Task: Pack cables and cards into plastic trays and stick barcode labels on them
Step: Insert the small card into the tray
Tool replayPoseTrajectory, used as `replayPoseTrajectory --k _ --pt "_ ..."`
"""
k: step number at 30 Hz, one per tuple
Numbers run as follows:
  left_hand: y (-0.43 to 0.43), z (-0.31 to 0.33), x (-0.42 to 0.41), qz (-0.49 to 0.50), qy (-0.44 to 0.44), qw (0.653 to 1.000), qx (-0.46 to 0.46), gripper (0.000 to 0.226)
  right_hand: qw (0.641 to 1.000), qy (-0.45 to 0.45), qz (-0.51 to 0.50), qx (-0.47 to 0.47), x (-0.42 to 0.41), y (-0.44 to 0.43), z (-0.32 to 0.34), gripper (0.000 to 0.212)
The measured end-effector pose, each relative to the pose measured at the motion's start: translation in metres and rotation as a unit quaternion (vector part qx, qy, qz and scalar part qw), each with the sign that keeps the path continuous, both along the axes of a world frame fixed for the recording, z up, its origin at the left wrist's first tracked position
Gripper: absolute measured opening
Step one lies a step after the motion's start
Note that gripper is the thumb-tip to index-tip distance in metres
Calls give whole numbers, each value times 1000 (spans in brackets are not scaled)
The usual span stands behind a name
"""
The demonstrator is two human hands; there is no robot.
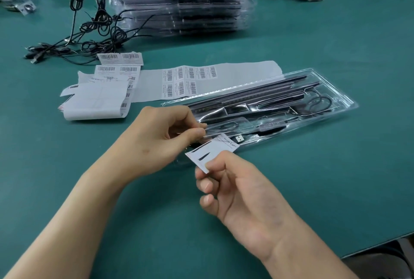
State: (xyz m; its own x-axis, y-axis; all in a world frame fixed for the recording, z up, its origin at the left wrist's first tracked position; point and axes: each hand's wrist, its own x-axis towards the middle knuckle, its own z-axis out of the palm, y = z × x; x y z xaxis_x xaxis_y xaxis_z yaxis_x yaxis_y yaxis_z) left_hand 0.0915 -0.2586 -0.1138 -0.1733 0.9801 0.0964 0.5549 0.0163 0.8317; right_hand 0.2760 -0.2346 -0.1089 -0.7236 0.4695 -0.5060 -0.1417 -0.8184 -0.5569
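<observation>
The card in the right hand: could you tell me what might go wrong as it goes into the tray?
The card is pinched only at one corner by the right hand, so it could bend or slip. The USB plug lies at the card's edge and may block it. The left hand pinches the tray edge, which could crease.

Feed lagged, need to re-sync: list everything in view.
Clear plastic tray: one, transparent, centre right, holding black bars and cable.
Small printed card: one, white, over tray's near end.
Barcode label sheet: one, white, behind tray.
Pile of label sheets: one, white, centre left.
Stack of packed clear trays: one, transparent, far centre.
Tangle of black cables: one, black, far left.
Green table mat: one, green, underneath.
Left hand: one, pinching tray's near edge.
Right hand: one, pinching card.
</observation>
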Motion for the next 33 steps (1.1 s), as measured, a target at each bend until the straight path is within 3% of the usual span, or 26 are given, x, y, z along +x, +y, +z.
replayPoseTrajectory --k 7,12,15,16,17,19,21,23,25,28,31,33 --pt "0 -2 0 -6 11 1000 3 15 983 -101 59 144 2 7 0 19" --pt "0 -1 -1 -15 18 1000 7 13 986 -94 38 130 4 5 2 18" --pt "0 -1 -1 -15 27 999 9 11 953 -166 46 249 12 -5 -1 18" --pt "0 -1 -2 -17 28 999 12 12 914 -199 46 350 18 -8 -3 16" --pt "0 -1 -2 -25 31 999 19 14 847 -232 39 476 25 -8 -4 15" --pt "0 0 -2 -37 41 998 24 12 682 -276 2 678 39 1 -5 17" --pt "0 -1 -4 -31 33 999 12 10 568 -271 -27 777 47 21 -3 19" --pt "0 -1 -7 -29 39 999 6 7 457 -251 13 853 46 44 -3 17" --pt "0 -1 -7 -34 54 998 9 7 400 -230 100 882 41 62 -6 15" --pt "-1 0 -7 -36 57 998 19 13 409 -230 130 874 38 70 -13 17" --pt "-3 -4 -7 -43 34 998 7 12 475 -214 115 846 42 68 -19 25" --pt "-7 -8 -6 -43 32 998 12 21 500 -195 108 837 47 69 -23 25"
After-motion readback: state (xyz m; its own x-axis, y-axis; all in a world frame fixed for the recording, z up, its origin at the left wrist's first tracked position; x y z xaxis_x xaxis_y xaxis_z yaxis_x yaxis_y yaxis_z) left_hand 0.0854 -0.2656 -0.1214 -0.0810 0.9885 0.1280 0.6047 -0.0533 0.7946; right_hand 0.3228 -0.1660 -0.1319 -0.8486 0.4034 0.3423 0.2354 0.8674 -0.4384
